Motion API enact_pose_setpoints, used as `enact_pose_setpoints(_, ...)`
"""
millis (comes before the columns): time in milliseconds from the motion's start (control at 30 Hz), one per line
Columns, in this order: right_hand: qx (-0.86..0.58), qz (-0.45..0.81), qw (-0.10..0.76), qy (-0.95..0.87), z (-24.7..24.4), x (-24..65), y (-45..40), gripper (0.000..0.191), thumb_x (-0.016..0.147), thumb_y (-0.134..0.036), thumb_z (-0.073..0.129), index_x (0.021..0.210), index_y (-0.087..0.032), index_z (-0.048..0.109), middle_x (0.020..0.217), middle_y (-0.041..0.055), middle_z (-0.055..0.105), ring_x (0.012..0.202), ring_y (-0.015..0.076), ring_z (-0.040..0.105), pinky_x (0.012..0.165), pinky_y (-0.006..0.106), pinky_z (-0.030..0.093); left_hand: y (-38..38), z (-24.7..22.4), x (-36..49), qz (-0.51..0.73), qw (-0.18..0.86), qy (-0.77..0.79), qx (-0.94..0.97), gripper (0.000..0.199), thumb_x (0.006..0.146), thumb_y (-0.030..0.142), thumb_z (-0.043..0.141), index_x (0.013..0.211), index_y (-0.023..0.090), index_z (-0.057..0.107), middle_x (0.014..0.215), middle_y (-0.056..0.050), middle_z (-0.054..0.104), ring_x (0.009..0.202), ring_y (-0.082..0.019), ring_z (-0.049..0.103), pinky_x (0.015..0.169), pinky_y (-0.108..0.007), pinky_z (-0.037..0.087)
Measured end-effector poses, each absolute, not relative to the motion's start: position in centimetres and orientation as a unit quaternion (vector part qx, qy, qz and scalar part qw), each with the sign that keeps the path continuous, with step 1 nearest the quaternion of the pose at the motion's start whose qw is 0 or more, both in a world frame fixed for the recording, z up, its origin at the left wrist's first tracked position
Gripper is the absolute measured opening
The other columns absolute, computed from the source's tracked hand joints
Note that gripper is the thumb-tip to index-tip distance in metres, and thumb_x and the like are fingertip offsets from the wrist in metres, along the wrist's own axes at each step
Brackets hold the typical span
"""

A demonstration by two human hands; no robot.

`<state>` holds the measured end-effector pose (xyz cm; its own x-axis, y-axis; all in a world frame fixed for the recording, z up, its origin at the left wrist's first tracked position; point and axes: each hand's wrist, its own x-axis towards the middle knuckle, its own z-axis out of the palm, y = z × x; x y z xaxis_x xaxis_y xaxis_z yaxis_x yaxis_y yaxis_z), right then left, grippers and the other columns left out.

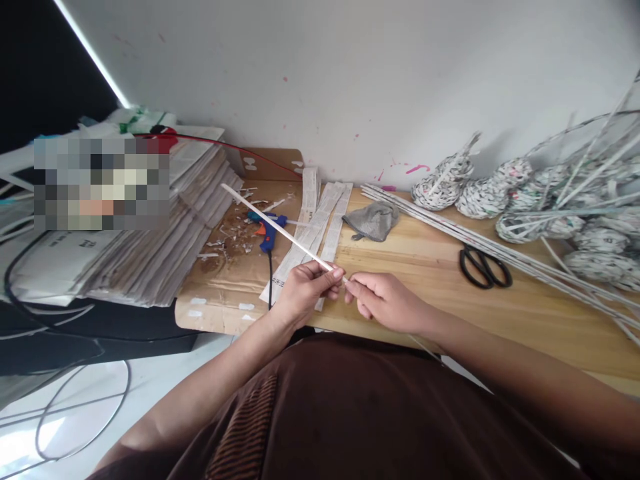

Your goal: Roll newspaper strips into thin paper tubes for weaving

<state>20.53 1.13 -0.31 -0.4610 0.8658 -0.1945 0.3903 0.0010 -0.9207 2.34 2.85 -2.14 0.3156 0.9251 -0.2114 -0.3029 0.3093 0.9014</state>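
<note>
A thin white paper tube (280, 230) slants from the upper left down to both hands above the table's front edge. My left hand (309, 288) pinches it near its lower end, thumb on top. Close beside, my right hand (383, 299) has its thumb and fingers closed on the tube's lower tip. Behind the tube lie flat strips of printed paper (334, 230) and a blue glue gun (270, 235) with a black cord. A grey cloth (373, 221) rests just right of the strips.
Stacked paper sheets (185, 227) stand at the left beside cardboard (220, 290) with paper scraps. Black scissors (485, 267) and long paper tubes (450, 230) lie at the right. Several woven paper objects (443, 180) line the wall. A black cable (13, 287) hangs at the left.
</note>
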Motion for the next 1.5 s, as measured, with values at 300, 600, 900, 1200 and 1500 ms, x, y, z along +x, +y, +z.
enact_pose_setpoints(300,-0.481,0.488,0.245,-0.686,0.4,20.7,1.1,0.038,0.09,-0.053,0.052,0.075,-0.018,0.057,0.061,-0.001,0.056,0.053,0.0103,0.046,0.056,0.025,0.034,2.9,-2.3,2.6,0.43,0.712,0.39,0.395,0.029,0.07,0.034,0.079,0.081,0.01,0.068,0.063,-0.002,0.062,0.055,-0.007,0.055,0.052,-0.018,0.044)
enact_pose_setpoints(600,-0.447,0.596,0.238,-0.623,-0.4,20.4,1.5,0.037,0.09,-0.053,0.049,0.078,-0.019,0.052,0.056,-0.0023,0.051,0.051,0.012,0.048,0.055,0.026,0.036,3.4,-2.0,2.5,0.434,0.712,0.397,0.384,0.029,0.067,0.034,0.081,0.077,0.011,0.068,0.061,-0.001,0.062,0.053,-0.007,0.055,0.051,-0.018,0.044)
enact_pose_setpoints(900,-0.375,0.73,0.198,-0.536,-0.1,20.7,1.8,0.043,0.096,-0.055,0.031,0.078,-0.02,0.048,0.045,-0.0072,0.038,0.042,0.0117,0.041,0.05,0.027,0.038,3.4,-2.0,2.6,0.436,0.703,0.396,0.398,0.027,0.068,0.033,0.08,0.079,0.011,0.069,0.061,-0.001,0.062,0.055,-0.008,0.056,0.052,-0.019,0.045)
enact_pose_setpoints(1200,-0.475,0.447,0.231,-0.722,0.3,20.6,2.0,0.034,0.096,-0.045,0.039,0.079,-0.019,0.052,0.056,-0.0016,0.047,0.053,0.013,0.046,0.057,0.027,0.034,3.4,-2.1,2.5,0.455,0.698,0.407,0.373,0.024,0.067,0.029,0.081,0.079,0.012,0.069,0.064,-0.001,0.063,0.056,-0.007,0.057,0.052,-0.017,0.047)
enact_pose_setpoints(1500,-0.471,0.341,0.229,-0.781,0.2,20.8,1.8,0.027,0.094,-0.041,0.046,0.081,-0.019,0.052,0.07,0.002,0.057,0.063,0.0139,0.051,0.06,0.027,0.032,3.6,-2.2,2.6,0.448,0.701,0.406,0.379,0.024,0.069,0.03,0.08,0.08,0.012,0.069,0.062,0.0,0.062,0.055,-0.007,0.057,0.051,-0.017,0.046)
